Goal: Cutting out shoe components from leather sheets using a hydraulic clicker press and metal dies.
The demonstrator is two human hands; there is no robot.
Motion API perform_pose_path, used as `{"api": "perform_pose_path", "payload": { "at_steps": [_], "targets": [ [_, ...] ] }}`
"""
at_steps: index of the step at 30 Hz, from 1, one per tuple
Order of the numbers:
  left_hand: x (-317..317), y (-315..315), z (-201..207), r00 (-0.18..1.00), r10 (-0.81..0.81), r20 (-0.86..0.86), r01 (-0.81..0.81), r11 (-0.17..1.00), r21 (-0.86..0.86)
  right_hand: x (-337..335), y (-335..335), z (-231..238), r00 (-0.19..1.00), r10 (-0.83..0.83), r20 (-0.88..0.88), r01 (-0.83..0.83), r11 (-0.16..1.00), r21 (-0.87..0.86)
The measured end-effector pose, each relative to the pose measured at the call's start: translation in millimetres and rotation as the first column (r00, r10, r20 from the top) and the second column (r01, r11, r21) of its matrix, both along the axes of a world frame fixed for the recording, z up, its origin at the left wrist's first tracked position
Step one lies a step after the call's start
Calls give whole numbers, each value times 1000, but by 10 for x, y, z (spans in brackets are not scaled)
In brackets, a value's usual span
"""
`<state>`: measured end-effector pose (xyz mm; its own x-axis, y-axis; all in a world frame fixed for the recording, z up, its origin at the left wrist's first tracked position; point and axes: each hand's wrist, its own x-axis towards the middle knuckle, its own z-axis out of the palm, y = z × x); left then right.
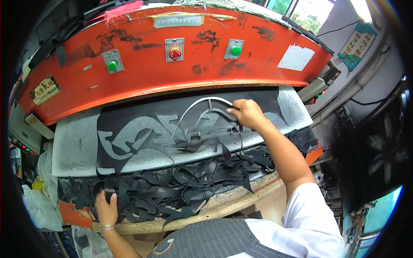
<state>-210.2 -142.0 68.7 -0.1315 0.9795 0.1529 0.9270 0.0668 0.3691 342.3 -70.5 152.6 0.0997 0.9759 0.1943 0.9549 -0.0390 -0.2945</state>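
A curved metal cutting die (202,100) stands on the black sheet material (241,99), and my right hand (248,113) grips its upper right rim with closed fingers. The sheet has curved shapes cut out of it, so the grey cutting board (77,148) shows through. At the lower left, my left hand (106,209) is closed at the edge of the scrap heap, thumb and fingers around a black cut piece (109,188). That piece is partly hidden and somewhat blurred.
An orange press beam (146,53) spans the far side, bearing a red button (175,53) and two green ones. Black offcuts (189,180) pile along the near side, above a worn pale front edge (232,206). Plastic bags (39,206) hang at the left.
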Motion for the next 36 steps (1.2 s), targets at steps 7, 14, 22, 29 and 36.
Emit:
{"api": "perform_pose_path", "payload": {
  "at_steps": [7,14,22,29,36],
  "targets": [
    [1096,502,513,907,-345,240,308,935,178,628,679,-660,992,-115,-47,102,968,-229],
    [2624,1430,-171,823,-541,175,503,837,216,788,907,-917,993,-78,-91,50,959,-279],
    [3011,1659,-498,875,-411,256,358,905,230,1137,386,-987,964,150,-222,-165,985,-53],
    [3015,1689,-449,866,-396,307,345,915,207,1367,202,-1280,946,309,-93,-300,949,98],
    [3047,1698,-399,865,-411,288,367,909,195,1369,205,-1271,935,349,-67,-326,916,235]
  ]
}}
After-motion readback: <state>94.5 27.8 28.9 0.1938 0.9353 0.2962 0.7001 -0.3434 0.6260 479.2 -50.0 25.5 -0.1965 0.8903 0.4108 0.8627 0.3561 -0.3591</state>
